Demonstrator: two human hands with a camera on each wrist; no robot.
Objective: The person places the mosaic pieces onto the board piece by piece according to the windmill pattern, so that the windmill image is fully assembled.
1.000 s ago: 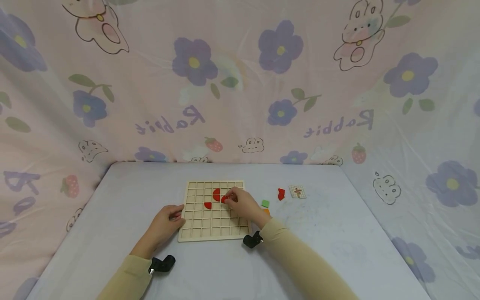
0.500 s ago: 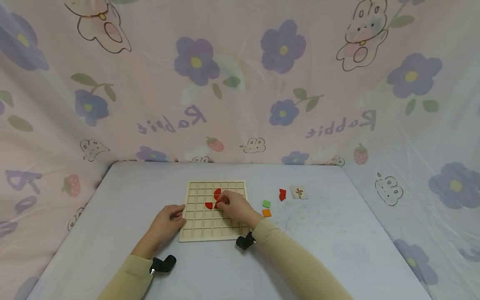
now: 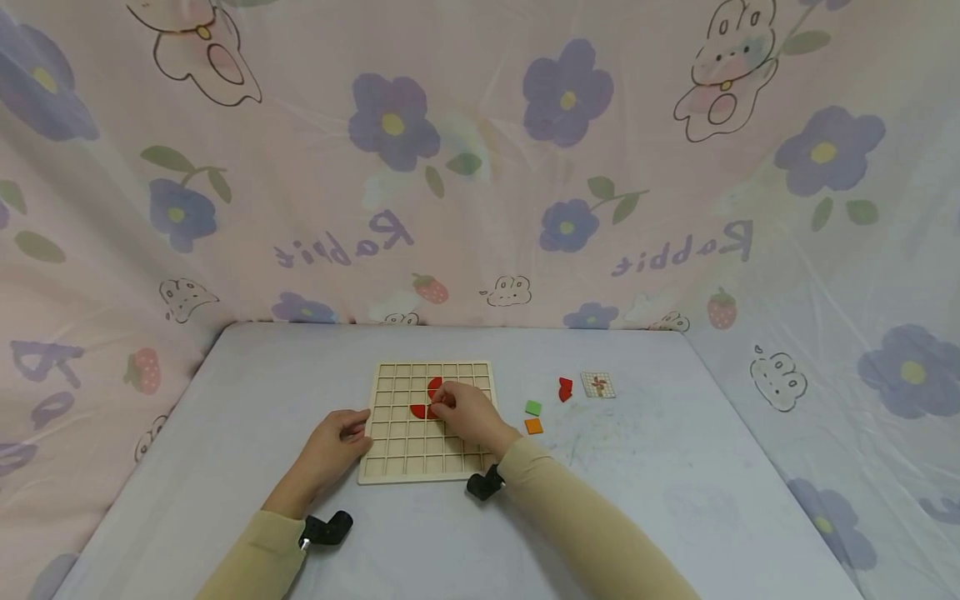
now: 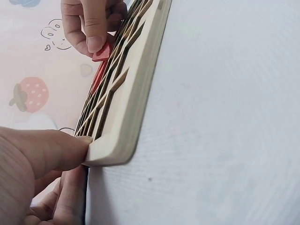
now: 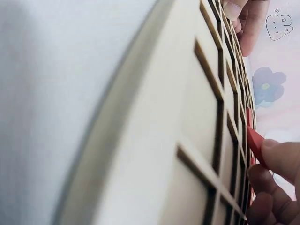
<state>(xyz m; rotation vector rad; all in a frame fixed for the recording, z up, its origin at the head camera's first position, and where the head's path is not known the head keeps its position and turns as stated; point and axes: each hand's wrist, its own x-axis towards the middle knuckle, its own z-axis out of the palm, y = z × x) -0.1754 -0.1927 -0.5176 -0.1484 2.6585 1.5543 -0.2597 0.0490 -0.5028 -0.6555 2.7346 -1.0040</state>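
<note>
A wooden grid board (image 3: 387,446) lies on the white table. My left hand (image 3: 334,444) holds its left edge, the thumb (image 4: 70,147) on the rim and the other fingers at the side and below. With thumb and fingertips, my right hand (image 3: 471,415) pinches a small red piece (image 5: 256,145) over the middle of the board; in the right wrist view it is tilted against the grid. Just left of those fingertips sits a red quarter-circle piece (image 3: 417,411) in a cell. More red (image 3: 434,385) shows in the cells above, partly covered by the right hand.
Right of the board lie a green square (image 3: 533,407), an orange square (image 3: 533,426) and some loose red pieces (image 3: 566,389). A small gridded pattern card (image 3: 598,385) is beside them. A printed cloth (image 3: 465,192) hangs behind the table.
My right hand has moved left across the board with the red piece, to beside the quarter-circle piece, and tilts it down there. The orange square has come into full view. The left hand stays put.
</note>
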